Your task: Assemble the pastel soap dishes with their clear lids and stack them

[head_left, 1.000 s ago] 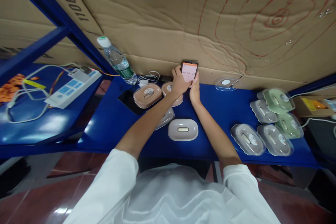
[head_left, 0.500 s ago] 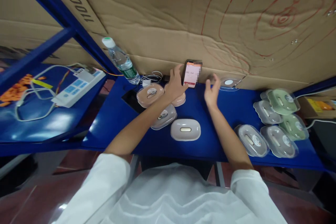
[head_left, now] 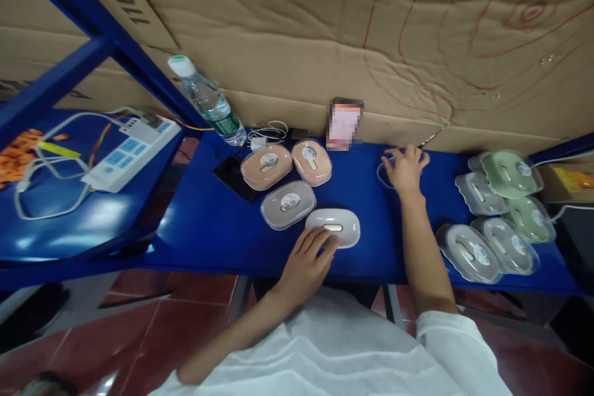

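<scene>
Left hand: The left hand [head_left: 304, 269] reaches over the near left side of a pale gray box, fingers loosely spread and fingertips at its lid, by the light oblong handle.
Pale gray box: The pale gray box [head_left: 349, 236] sits upright near the front of a blue table [head_left: 371, 263], directly before the person in white.
Right hand: The right hand [head_left: 406, 168] stretches toward the back of the table, fingers spread and bent downward over a clear cover — whether they grip it, one cannot tell.
Clear cover: The clear cover [head_left: 386, 178] lies near the cardboard wall [head_left: 278, 31], mostly hidden by the hand; only its left edge shows plainly.
Labeled boxes: A gray labeled box [head_left: 288, 204] rests just left of the pale one, with two peach boxes [head_left: 266, 167] behind.
Right end: Green and gray boxes [head_left: 513, 173] crowd together under clear covers, one green box raised above its neighbors.
Back edge: A phone [head_left: 343, 127] leans upright against the cardboard, its screen pixelated; a water bottle [head_left: 208, 102] stands farther left, beside a coiled white cable [head_left: 269, 132].
</scene>
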The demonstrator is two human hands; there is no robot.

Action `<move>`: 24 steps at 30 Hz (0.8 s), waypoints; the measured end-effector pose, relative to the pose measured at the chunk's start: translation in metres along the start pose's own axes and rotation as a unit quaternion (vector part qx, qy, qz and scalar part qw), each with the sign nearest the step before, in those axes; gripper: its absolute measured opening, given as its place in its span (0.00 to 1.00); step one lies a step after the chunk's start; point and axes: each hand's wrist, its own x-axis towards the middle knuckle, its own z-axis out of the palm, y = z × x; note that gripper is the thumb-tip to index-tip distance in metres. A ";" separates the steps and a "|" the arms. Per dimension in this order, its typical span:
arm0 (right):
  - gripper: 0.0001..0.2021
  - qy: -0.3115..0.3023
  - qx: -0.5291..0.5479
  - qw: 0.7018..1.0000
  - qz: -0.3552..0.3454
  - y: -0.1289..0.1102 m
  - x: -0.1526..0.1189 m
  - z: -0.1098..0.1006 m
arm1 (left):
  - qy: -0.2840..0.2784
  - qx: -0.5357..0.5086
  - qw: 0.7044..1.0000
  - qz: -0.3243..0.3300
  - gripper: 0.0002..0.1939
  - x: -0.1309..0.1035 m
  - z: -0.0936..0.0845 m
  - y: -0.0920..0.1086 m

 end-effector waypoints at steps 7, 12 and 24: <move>0.23 -0.047 0.106 0.992 -0.054 -0.001 -0.059 -0.029 | 0.010 -0.012 1.000 0.009 0.23 -0.009 -0.008 -0.020; 0.19 -0.106 0.240 0.964 -0.041 -0.016 -0.146 -0.057 | 0.023 -0.039 0.999 -0.007 0.25 -0.019 -0.007 -0.028; 0.22 0.000 0.377 0.910 0.170 -0.052 -0.184 -0.049 | 0.062 -0.096 0.991 -0.071 0.37 0.002 -0.002 -0.010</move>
